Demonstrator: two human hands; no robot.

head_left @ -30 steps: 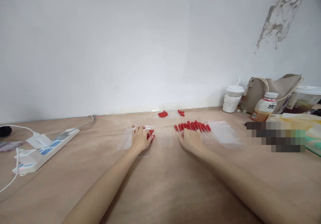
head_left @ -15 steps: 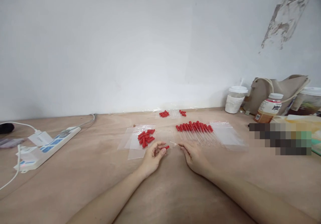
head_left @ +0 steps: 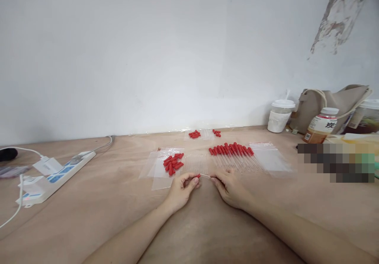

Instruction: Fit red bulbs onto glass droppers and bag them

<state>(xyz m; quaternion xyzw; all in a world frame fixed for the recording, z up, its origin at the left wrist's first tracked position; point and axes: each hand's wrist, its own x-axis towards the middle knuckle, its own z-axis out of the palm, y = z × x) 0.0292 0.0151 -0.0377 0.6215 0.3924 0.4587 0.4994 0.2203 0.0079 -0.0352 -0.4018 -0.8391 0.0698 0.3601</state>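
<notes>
My left hand [head_left: 184, 189] pinches a red rubber dropper bulb [head_left: 197, 175], mostly hidden by the fingers. A thin glass tube [head_left: 205, 175] is gripped by my right hand [head_left: 227, 187], and its left end meets the mouth of the bulb. How deep the tube sits in the bulb I cannot tell. Loose red bulbs [head_left: 173, 163] lie on a clear plastic bag beyond my left hand. Bare glass tubes [head_left: 196, 162] lie side by side just past both hands. Droppers with red bulbs fitted [head_left: 232, 150] are lined up beyond my right hand.
Flat zip bags [head_left: 274, 159] lie at the right of the droppers. More bulbs [head_left: 194, 134] lie by the wall. A power strip [head_left: 60, 175] with cables sits left. At right stand a lidded cup [head_left: 279, 116], a bottle [head_left: 321, 126] and a grey bag [head_left: 340, 102].
My hands have come together slightly nearer to me. The glass tube, earlier apart from the bulb and slanted, now meets the bulb's mouth.
</notes>
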